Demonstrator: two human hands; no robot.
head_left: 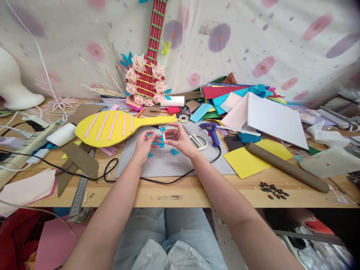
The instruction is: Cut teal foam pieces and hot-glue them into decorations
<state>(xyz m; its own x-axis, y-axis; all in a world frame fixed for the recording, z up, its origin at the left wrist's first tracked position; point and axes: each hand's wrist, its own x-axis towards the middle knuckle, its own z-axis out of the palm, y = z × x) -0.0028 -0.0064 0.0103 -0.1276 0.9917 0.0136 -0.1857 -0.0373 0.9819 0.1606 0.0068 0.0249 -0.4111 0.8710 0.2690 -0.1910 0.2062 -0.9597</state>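
Above the grey cutting mat [146,170], my two hands meet. My left hand [144,144] is closed in a pinch on a small strip of blue paper [160,144]. Between the fingertips of my right hand [181,140] is a short pale stick [164,136], touching or very near the blue paper; the exact contact is too small to tell. A blue paper scrap [174,151] lies on the mat below. Just right of my right hand are the scissors [201,144] and a blue hot glue gun [212,133]. Behind my hands rests a yellow guitar-shaped cutout [109,127] with pink strips.
A red paper guitar [146,75] with pale flowers leans at the back. Coloured sheets [277,116] pile up right, near yellow paper [239,161], a brown roll [287,167] and dark beads [272,190]. The glue gun's black cord [168,182] crosses the front; a metal ruler [80,191] overhangs the edge.
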